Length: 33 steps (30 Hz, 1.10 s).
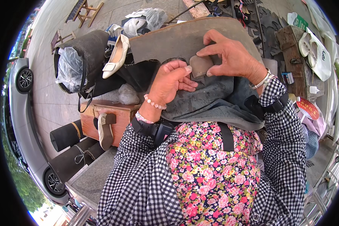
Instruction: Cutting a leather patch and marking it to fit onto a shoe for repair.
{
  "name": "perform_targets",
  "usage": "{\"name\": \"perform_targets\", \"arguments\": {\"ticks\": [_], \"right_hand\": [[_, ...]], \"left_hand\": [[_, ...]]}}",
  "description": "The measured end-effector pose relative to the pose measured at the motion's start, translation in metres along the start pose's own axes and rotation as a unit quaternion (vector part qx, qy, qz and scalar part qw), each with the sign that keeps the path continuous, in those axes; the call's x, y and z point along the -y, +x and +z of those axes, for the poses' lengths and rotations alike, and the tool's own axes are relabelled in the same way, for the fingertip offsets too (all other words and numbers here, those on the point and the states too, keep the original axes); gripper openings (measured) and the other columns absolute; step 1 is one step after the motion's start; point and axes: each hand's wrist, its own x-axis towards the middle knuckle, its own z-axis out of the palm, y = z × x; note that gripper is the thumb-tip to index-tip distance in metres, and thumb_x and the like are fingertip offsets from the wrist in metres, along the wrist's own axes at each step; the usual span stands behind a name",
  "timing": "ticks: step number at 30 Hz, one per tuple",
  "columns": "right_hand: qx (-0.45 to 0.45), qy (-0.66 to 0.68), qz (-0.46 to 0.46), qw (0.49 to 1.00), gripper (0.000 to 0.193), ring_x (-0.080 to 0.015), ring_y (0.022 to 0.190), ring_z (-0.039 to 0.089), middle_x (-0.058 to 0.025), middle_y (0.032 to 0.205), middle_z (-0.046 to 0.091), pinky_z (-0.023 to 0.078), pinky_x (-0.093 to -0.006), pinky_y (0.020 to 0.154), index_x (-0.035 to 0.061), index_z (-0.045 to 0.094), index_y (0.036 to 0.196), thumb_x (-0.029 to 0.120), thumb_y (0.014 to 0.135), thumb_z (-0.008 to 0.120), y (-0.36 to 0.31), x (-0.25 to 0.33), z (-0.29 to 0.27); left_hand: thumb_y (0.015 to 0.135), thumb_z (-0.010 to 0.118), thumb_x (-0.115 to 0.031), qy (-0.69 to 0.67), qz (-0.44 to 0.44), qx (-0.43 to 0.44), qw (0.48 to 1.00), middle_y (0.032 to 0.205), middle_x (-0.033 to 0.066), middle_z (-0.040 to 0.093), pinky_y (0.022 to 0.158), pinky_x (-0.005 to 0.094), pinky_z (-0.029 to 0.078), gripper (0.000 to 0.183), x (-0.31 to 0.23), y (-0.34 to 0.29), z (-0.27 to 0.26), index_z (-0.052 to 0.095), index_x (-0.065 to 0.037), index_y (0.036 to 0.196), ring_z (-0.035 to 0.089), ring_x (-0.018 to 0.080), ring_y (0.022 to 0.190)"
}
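One floral apron (214, 180); two hands (173, 77) (233, 54) at one brown piece (201, 66); two pumps (118, 56) (106, 132).

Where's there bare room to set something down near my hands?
The grey-brown sheet is bare between the cream shoe and your right hand. The grey slab looks open between the lower dark roll and your left sleeve. It's crowded around the wooden bench, with white sandals alongside.
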Motion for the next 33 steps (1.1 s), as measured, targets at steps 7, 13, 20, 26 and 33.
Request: {"name": "perform_targets", "arguments": {"ticks": [7, 13, 20, 26, 33], "right_hand": [[-0.020, -0.025, -0.039, 0.999, 0.048, -0.0143, 0.065, 0.055, -0.0016, 0.103, 0.049, 0.045, -0.0268, 0.059, 0.0127, 0.067, 0.099, 0.015, 0.052, 0.079, 0.002, -0.003, 0.000], [0.016, -0.005, 0.017, 1.000, 0.044, -0.0189, 0.070, 0.058, -0.0019, 0.100, 0.050, 0.046, -0.0328, 0.065, 0.0157, 0.067, 0.094, 0.024, 0.052, 0.079, 0.002, 0.005, -0.004], [0.001, -0.008, 0.003, 1.000, 0.044, -0.0189, 0.071, 0.058, -0.0018, 0.100, 0.050, 0.046, -0.0326, 0.065, 0.0156, 0.067, 0.094, 0.024, 0.052, 0.079, 0.001, 0.003, 0.000], [-0.020, -0.028, -0.027, 0.999, 0.043, -0.0190, 0.071, 0.058, -0.0015, 0.101, 0.050, 0.046, -0.0332, 0.067, 0.0164, 0.067, 0.095, 0.025, 0.054, 0.078, 0.001, -0.005, 0.006], [0.028, 0.052, 0.004, 0.998, 0.034, -0.0114, 0.064, 0.050, -0.0006, 0.103, 0.050, 0.043, -0.0254, 0.059, 0.0118, 0.064, 0.100, 0.011, 0.067, 0.070, 0.001, -0.010, -0.002]], "left_hand": [[0.083, 0.061, -0.011, -0.007, 0.001, 0.005, 1.000, 0.072, 0.0071, 0.063, 0.055, 0.0323, 0.057, 0.011, -0.002, 0.001, 0.000, 0.056, -0.004, 0.090, 0.066, 0.0226, 0.062], [0.078, 0.063, -0.002, 0.036, 0.020, 0.008, 0.999, 0.077, 0.0083, 0.063, 0.056, 0.0309, 0.056, 0.016, 0.001, 0.000, 0.000, 0.053, -0.003, 0.090, 0.066, 0.0210, 0.064], [0.079, 0.064, -0.002, 0.043, 0.018, 0.002, 0.999, 0.077, 0.0079, 0.063, 0.056, 0.0301, 0.056, 0.016, 0.001, -0.003, 0.002, 0.052, -0.003, 0.090, 0.066, 0.0204, 0.064], [0.078, 0.066, -0.007, 0.056, 0.018, -0.049, 0.997, 0.071, 0.0067, 0.060, 0.048, 0.0290, 0.054, 0.016, -0.001, -0.003, 0.011, 0.052, -0.003, 0.083, 0.064, 0.0192, 0.057], [0.079, 0.065, -0.011, 0.106, 0.007, -0.084, 0.991, 0.061, 0.0032, 0.057, 0.043, 0.0277, 0.052, 0.015, -0.003, 0.001, 0.019, 0.051, -0.006, 0.076, 0.061, 0.0163, 0.049]]}}
